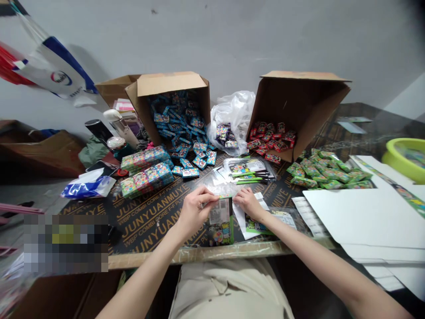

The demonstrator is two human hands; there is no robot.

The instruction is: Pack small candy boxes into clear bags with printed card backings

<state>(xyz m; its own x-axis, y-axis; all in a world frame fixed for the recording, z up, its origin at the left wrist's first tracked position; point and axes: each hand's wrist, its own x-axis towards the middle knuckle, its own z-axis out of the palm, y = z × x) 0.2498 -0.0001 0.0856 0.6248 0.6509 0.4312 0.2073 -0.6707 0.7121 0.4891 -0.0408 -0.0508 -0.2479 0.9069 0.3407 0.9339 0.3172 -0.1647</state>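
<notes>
My left hand point(193, 209) and my right hand point(247, 202) both pinch the top of a clear plastic packet point(221, 218) with a printed card inside, held upright at the near table edge. The fingers of both hands are closed on its upper flap. Beside my right hand lies another green printed card packet point(265, 223) on a white sheet. A stack of similar packets point(247, 170) lies just beyond my hands.
A tipped cardboard box of blue packs point(172, 110), a plastic bag point(232, 119) and a tipped box of red packs point(292, 115) stand at the back. Green packs point(327, 170), white sheets point(365, 217), a yellow-green bowl point(405, 159), wrapped pack bundles point(146, 173) and bottles point(113, 128) surround them.
</notes>
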